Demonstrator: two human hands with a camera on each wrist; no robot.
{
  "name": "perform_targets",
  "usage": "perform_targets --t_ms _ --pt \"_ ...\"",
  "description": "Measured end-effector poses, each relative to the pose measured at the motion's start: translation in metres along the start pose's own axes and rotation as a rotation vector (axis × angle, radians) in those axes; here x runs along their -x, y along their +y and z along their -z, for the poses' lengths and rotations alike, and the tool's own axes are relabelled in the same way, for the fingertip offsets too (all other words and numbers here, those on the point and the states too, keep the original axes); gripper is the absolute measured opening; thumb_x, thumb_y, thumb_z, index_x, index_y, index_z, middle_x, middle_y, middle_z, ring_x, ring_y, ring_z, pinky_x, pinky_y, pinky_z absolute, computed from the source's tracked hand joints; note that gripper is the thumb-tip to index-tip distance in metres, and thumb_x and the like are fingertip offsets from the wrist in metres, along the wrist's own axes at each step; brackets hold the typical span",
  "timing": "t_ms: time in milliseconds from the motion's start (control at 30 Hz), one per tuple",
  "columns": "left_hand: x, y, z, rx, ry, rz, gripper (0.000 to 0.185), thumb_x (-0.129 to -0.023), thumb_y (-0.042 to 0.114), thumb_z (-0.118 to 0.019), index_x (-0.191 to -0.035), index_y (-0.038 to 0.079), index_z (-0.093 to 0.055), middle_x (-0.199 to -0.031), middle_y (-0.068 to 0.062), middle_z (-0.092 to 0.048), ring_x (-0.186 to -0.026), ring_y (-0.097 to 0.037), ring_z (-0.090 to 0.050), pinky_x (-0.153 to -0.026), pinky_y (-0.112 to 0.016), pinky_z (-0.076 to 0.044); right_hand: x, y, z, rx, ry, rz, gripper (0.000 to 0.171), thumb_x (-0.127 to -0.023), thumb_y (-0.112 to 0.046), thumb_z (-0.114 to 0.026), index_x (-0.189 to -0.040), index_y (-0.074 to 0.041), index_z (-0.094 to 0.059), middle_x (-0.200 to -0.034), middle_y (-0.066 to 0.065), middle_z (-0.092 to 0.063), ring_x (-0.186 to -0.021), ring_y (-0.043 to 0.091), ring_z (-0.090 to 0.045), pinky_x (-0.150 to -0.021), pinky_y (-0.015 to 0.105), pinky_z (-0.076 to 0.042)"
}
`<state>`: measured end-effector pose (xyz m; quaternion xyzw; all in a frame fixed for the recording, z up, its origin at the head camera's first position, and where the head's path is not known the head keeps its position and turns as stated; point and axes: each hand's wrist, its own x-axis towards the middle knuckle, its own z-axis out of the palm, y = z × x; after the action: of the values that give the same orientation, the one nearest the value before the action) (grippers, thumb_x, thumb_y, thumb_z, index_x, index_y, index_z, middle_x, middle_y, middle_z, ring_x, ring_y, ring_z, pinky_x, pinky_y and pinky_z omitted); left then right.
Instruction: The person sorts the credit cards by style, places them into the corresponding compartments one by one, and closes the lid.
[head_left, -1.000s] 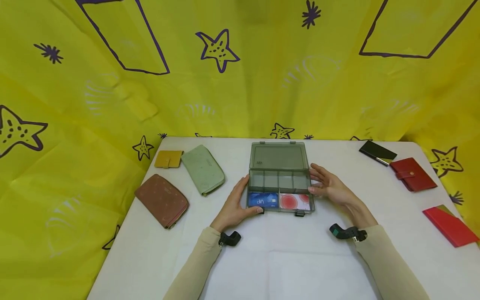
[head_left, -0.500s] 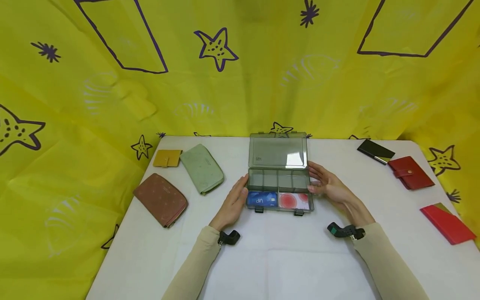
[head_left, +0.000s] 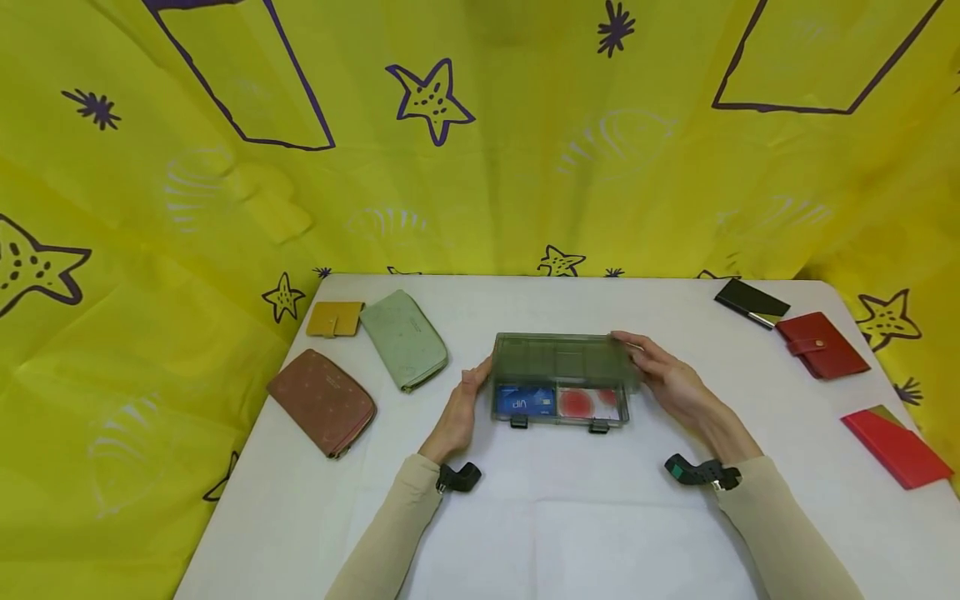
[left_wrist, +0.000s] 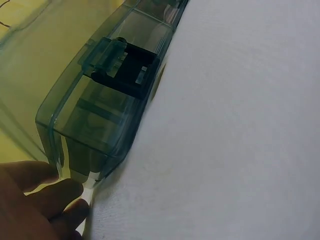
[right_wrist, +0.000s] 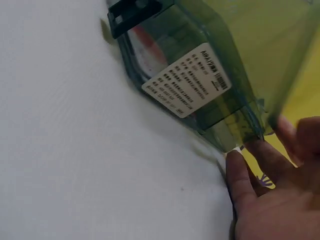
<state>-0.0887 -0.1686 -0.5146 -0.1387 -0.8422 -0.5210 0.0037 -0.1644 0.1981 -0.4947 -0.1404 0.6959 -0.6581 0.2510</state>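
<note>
In the head view a translucent green compartment box (head_left: pixel 562 420) lies on the white table, its lid (head_left: pixel 555 358) tilted partway over the rear compartments. A blue card (head_left: pixel 527 401) marked VIP and a white card with red circles (head_left: pixel 583 403) show in the two front compartments. My left hand (head_left: pixel 454 417) rests against the box's left end, its fingertips (left_wrist: pixel 65 192) touching the lower side in the left wrist view. My right hand (head_left: pixel 678 387) is at the right end, fingers extended by the lid's edge. Dark latches (left_wrist: pixel 125 70) hang unfastened at the front.
Left on the table (head_left: pixel 540 533) lie a yellow card holder (head_left: pixel 335 318), a green zip wallet (head_left: pixel 407 340) and a brown one (head_left: pixel 324 402). To the right are a black wallet (head_left: pixel 753 302), a dark red wallet (head_left: pixel 825 346) and a bright red notebook-like item (head_left: pixel 896 448).
The lid lay back open, rose upright, and now leans forward over the rear compartments. My left thumb has come off the front edge, and my right hand has shifted slightly with the lid.
</note>
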Motion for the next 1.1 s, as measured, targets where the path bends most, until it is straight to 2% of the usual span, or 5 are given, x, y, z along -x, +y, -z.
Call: perform_targets --t_ms 200,433,667,867,1100 --pt "-0.004 -0.001 -0.003 0.061 -0.018 0.079 0.062 -0.117 0.031 -0.036 -0.17 0.004 -0.017 -0.171 -0.021 -0.034 -0.16 -0.037 -0.03 -0.133 -0.056 -0.021 0.009 0.001 -0.003 0.264 -0.009 0.046 0.062 -0.116 -0.034 -0.044 -0.17 -0.012 -0.022 -0.176 0.022 -0.016 -0.162 0.048 -0.011 -0.113 0.008 -0.032" --pt "-0.003 0.0 -0.003 0.008 -0.093 0.001 0.051 -0.113 0.02 -0.052 -0.163 0.015 -0.044 -0.173 -0.02 -0.028 -0.163 -0.04 -0.022 -0.132 -0.064 -0.015 0.014 0.001 -0.014 0.458 0.053 0.126 0.062 -0.114 -0.021 -0.051 -0.17 -0.014 -0.025 -0.173 0.024 -0.025 -0.157 0.053 -0.025 -0.12 0.072 -0.03" --pt "0.002 0.003 0.0 -0.063 -0.145 0.033 0.051 -0.108 0.027 -0.061 -0.159 0.025 -0.053 -0.176 -0.019 -0.022 -0.164 -0.04 -0.017 -0.132 -0.065 -0.013 0.026 0.001 -0.027 0.593 0.074 0.141 0.064 -0.114 -0.025 -0.049 -0.172 -0.025 -0.021 -0.177 0.023 -0.011 -0.159 0.056 -0.016 -0.117 0.083 -0.023" --pt "0.003 0.005 0.001 -0.123 -0.157 -0.019 0.089 -0.074 0.007 -0.067 -0.159 0.025 -0.05 -0.174 -0.02 -0.026 -0.163 -0.039 -0.02 -0.131 -0.066 -0.014 0.037 0.003 -0.039 0.655 -0.037 0.177 0.108 -0.089 -0.008 -0.078 -0.173 -0.021 -0.011 -0.175 0.027 0.017 -0.156 0.064 -0.004 -0.109 0.086 -0.029" --pt "0.001 0.0 -0.003 -0.198 -0.128 -0.028 0.084 -0.081 0.0 -0.073 -0.158 0.026 -0.051 -0.172 -0.021 -0.03 -0.162 -0.04 -0.023 -0.131 -0.066 -0.017 0.038 0.01 -0.048 0.769 0.007 0.225 0.107 -0.092 -0.004 -0.077 -0.173 -0.02 -0.01 -0.175 0.025 0.016 -0.153 0.064 -0.021 -0.106 0.076 -0.045"
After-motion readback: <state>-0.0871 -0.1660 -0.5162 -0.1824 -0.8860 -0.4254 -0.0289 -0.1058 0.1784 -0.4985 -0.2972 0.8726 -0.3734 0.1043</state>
